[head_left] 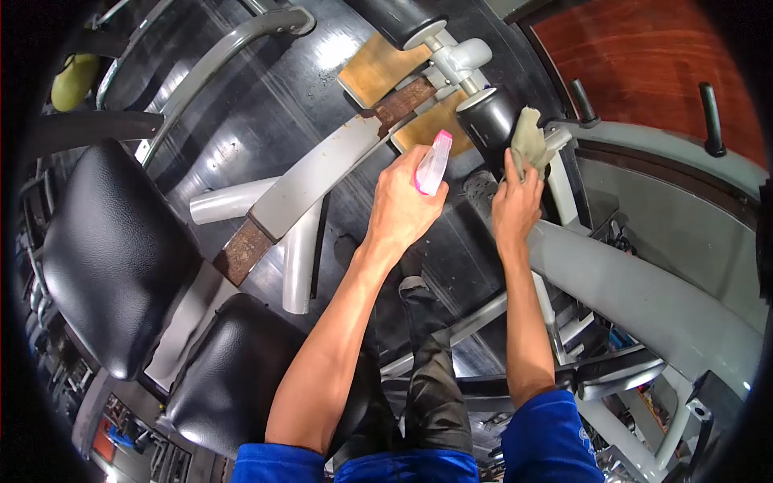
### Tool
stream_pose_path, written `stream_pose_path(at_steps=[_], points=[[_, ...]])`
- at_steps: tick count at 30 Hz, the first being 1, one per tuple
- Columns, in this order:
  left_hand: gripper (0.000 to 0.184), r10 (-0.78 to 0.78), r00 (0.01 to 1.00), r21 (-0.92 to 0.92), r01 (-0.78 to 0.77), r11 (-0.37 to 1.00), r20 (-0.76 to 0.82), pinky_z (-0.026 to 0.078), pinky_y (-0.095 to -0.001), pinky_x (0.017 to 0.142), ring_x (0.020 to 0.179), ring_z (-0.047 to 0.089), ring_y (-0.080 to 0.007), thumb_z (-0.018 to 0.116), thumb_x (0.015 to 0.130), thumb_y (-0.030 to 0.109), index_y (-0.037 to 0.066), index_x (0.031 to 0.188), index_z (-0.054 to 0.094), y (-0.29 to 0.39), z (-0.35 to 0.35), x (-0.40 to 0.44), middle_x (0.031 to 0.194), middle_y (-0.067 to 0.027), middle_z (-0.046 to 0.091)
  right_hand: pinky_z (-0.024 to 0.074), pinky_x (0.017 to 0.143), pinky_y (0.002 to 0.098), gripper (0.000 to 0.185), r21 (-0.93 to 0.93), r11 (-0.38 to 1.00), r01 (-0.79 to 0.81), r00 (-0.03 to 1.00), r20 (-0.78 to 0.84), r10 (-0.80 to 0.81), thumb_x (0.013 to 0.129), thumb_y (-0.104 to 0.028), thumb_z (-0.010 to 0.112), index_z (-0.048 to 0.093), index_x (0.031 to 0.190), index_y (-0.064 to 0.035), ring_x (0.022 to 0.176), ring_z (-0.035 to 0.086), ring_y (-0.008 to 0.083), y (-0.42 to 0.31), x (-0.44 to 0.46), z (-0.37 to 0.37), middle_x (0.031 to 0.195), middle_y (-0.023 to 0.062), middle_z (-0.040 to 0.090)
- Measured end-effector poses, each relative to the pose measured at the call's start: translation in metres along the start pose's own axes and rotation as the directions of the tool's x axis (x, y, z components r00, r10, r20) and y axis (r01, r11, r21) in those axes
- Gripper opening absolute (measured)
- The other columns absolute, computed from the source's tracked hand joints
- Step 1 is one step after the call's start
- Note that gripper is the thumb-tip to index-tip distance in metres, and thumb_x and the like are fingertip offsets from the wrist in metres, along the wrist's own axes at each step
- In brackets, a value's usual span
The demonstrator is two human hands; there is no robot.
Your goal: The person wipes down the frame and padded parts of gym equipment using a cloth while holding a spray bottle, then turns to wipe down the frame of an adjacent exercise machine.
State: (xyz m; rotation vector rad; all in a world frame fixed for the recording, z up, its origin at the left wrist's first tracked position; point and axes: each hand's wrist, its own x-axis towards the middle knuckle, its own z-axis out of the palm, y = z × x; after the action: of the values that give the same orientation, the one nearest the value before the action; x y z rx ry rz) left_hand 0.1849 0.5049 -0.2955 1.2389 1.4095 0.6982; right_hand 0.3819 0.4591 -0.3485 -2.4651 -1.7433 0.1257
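My left hand (405, 197) is wrapped round a clear spray bottle (435, 167) with pink parts, held over the dark floor in the middle of the view. To its right, my right hand (517, 201) holds a greenish-grey cloth (529, 141) against the right side of a black foam roller (488, 125). A white end cap and a metal joint (463, 60) link this roller to another black roller (394, 16) above it.
Two black padded seats (121, 258) lie at the left. A grey, partly rusted beam (314, 177) crosses the middle. Wooden boards (382, 68) are under the rollers. A thick grey frame tube (644, 290) runs along the right, below a reddish wooden panel (644, 56).
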Motion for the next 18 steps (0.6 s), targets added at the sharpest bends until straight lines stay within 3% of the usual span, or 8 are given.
stream_pose_path(at_steps=[2,5,6,9,11,13,16,18], points=[[0.027,0.028,1.0,0.042,-0.027,0.999,-0.001,0.05,-0.043,0.08,0.092,0.062,-0.0418,0.065,0.074,0.001,-0.002,0.1,0.059,0.0,0.001,-0.001,0.096,-0.0226,0.063,0.0474,0.094,0.0419,0.05,0.112,0.994,0.011,0.998,0.054,-0.017,0.086,0.0,0.052,0.058,0.133,-0.0181,0.114,0.054,0.0319,0.005,-0.009,0.001,0.125,0.0113,0.055],[0.026,0.112,0.994,0.093,-0.111,0.989,-0.006,0.05,-0.0437,0.08,0.09,0.061,-0.0417,0.066,0.073,0.002,-0.002,0.098,0.059,-0.004,0.004,-0.001,0.094,-0.0212,0.061,0.0417,0.101,0.0365,0.051,0.695,0.714,-0.087,0.993,0.0,0.121,0.085,0.003,0.046,0.056,0.134,-0.009,0.119,0.054,0.029,0.008,-0.007,-0.006,0.13,0.0126,0.056],[0.025,0.145,0.989,0.109,-0.143,0.984,-0.009,0.05,-0.0439,0.08,0.09,0.061,-0.0417,0.066,0.073,0.002,-0.001,0.097,0.059,-0.006,0.005,-0.002,0.094,-0.0207,0.061,0.0378,0.104,0.0347,0.053,0.726,0.686,-0.051,0.978,-0.102,0.181,0.085,0.005,0.041,0.051,0.137,-0.0019,0.123,0.052,0.0259,0.006,-0.004,-0.007,0.136,0.0147,0.053],[0.025,0.134,0.991,0.11,-0.133,0.985,-0.004,0.049,-0.0445,0.08,0.09,0.06,-0.0415,0.067,0.072,0.002,-0.001,0.095,0.058,-0.006,0.004,-0.002,0.093,-0.0201,0.06,0.0361,0.106,0.0356,0.056,0.836,0.548,0.015,0.933,-0.209,0.293,0.084,0.005,0.041,0.046,0.14,-0.0021,0.125,0.051,0.0258,-0.027,0.018,-0.034,0.138,0.017,0.052],[0.025,0.141,0.99,0.128,-0.14,0.982,0.003,0.049,-0.0445,0.08,0.089,0.06,-0.0417,0.067,0.072,0.003,-0.001,0.095,0.058,-0.006,0.004,-0.002,0.093,-0.02,0.06,0.0363,0.107,0.0381,0.061,0.602,0.764,0.232,0.921,-0.388,0.026,0.081,0.005,0.047,0.046,0.141,-0.0051,0.128,0.048,0.0319,-0.026,0.046,-0.024,0.142,0.02,0.046],[0.024,0.147,0.989,0.123,-0.146,0.982,0.0,0.049,-0.0431,0.079,0.088,0.06,-0.0408,0.065,0.072,0.003,-0.002,0.095,0.058,-0.007,0.005,-0.002,0.092,-0.0194,0.059,0.0352,0.109,0.0388,0.061,0.388,0.896,0.216,0.971,-0.181,-0.156,0.08,0.006,0.051,0.05,0.138,-0.0119,0.127,0.047,0.0351,-0.034,0.064,-0.019,0.143,0.0199,0.043],[0.022,0.155,0.988,0.097,-0.153,0.983,-0.01,0.048,-0.0404,0.077,0.084,0.06,-0.0387,0.061,0.072,0.003,-0.002,0.093,0.058,-0.011,0.008,-0.003,0.09,-0.0182,0.058,0.0402,0.105,0.0412,0.062,-0.085,0.925,0.371,0.917,-0.125,-0.38,0.078,0.005,0.057,0.055,0.134,-0.0222,0.126,0.047,0.033,-0.036,0.077,0.021,0.142,0.0183,0.045],[0.022,0.173,0.985,0.102,-0.172,0.98,-0.005,0.048,-0.0409,0.077,0.084,0.06,-0.0388,0.061,0.072,0.003,-0.002,0.093,0.059,-0.013,0.009,-0.003,0.09,-0.0182,0.058,0.0406,0.104,0.0416,0.057,-0.022,0.929,0.369,0.923,-0.11,-0.369,0.079,0.004,0.055,0.057,0.132,-0.0194,0.123,0.049,0.0338,-0.029,0.069,0.018,0.137,0.0176,0.049]])
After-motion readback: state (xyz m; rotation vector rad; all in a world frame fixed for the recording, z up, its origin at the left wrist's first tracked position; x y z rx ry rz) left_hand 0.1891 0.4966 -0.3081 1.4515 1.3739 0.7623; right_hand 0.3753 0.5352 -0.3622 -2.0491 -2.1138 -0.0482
